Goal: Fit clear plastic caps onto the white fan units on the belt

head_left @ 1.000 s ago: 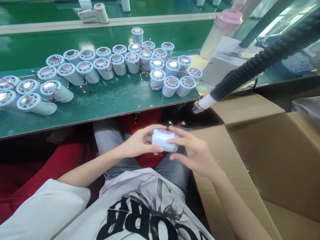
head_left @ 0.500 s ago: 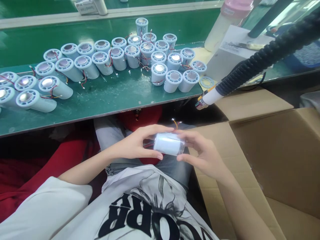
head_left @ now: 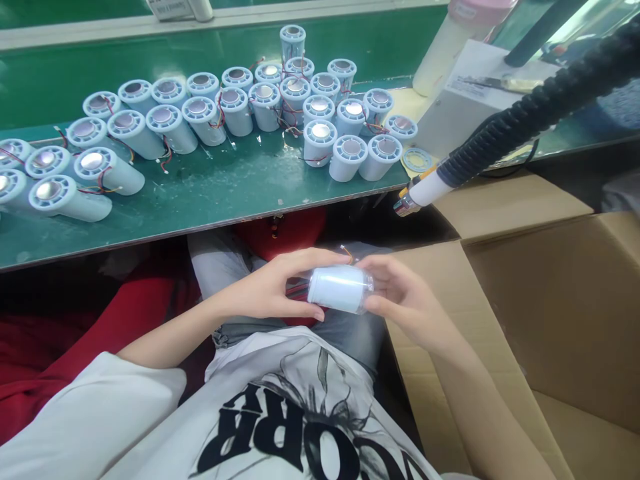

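A light-blue cylindrical battery pack (head_left: 337, 289) lies on its side above my lap, with a clear film sleeve around it that extends past its right end. My left hand (head_left: 280, 283) grips it from the left, fingers along the far side and thumb on the near side. At the right end, my right hand (head_left: 407, 297) has its thumb and fingers closed around the loose rim of the film. Thin wires (head_left: 349, 253) with a small white connector stick out behind the pack. Part of the pack's left end is hidden by my left hand.
Several similar battery packs (head_left: 163, 119) with wires stand on the green bench (head_left: 240, 180) ahead. A heat-gun-like nozzle (head_left: 415, 197) on a black ribbed hose hangs at the right. Below it is an open cardboard box (head_left: 440, 320). A pink-capped bottle (head_left: 445, 50) stands behind.
My right hand has shifted slightly to the right, toward the film's end. The wires behind the pack sit lower and show less. My left hand keeps its grip.
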Demonstrator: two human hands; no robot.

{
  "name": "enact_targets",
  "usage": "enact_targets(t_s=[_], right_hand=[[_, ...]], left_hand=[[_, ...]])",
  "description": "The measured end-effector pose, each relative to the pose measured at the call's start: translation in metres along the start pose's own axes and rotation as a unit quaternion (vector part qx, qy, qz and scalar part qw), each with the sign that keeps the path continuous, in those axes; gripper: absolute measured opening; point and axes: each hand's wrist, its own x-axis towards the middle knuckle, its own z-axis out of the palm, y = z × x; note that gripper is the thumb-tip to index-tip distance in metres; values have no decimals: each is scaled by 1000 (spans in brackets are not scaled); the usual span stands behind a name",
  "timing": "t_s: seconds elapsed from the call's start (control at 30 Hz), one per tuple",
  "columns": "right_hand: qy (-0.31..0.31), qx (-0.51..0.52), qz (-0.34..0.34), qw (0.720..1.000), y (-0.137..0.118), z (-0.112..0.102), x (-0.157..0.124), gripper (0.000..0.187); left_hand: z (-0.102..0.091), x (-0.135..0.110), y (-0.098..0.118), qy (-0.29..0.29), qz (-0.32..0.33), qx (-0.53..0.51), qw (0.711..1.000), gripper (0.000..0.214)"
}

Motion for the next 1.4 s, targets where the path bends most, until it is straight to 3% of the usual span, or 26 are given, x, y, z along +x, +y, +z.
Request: enact_targets(t_s=[0.27,0.63,0.97,1.1,1.17,1.27,1.3,1.33,1.4], right_hand=[[10,56,69,996,-1,4,5,34],[-8,176,183,967,7,13,5,48],[-87,270,279,917,3,18,7,63],[-135,274,293,906,7,15,5,72],[-140,236,237,932,12,11,3,74],[-44,52,3,998,16,3,1,71],[-10,-38,-97,995,16,0,0,70],[11,-128,-186,974,15,-3,-1,67],[10,-247,-283,927,13,-5,-1,59]], left_hand=[[1,1,0,0,6,1,1000,72],[1,2,0,-14,12,-12,1000,74],[2,5,-2,-11,50,-40,998,69],[4,3,0,2,26,-62,998,66],[6,3,3,15,-21,-99,995,63],[8,3,7,29,-88,-166,982,59],[9,3,7,31,-102,-183,977,58],[10,3,7,31,-116,-197,973,57],[10,4,7,26,-138,-214,967,56]])
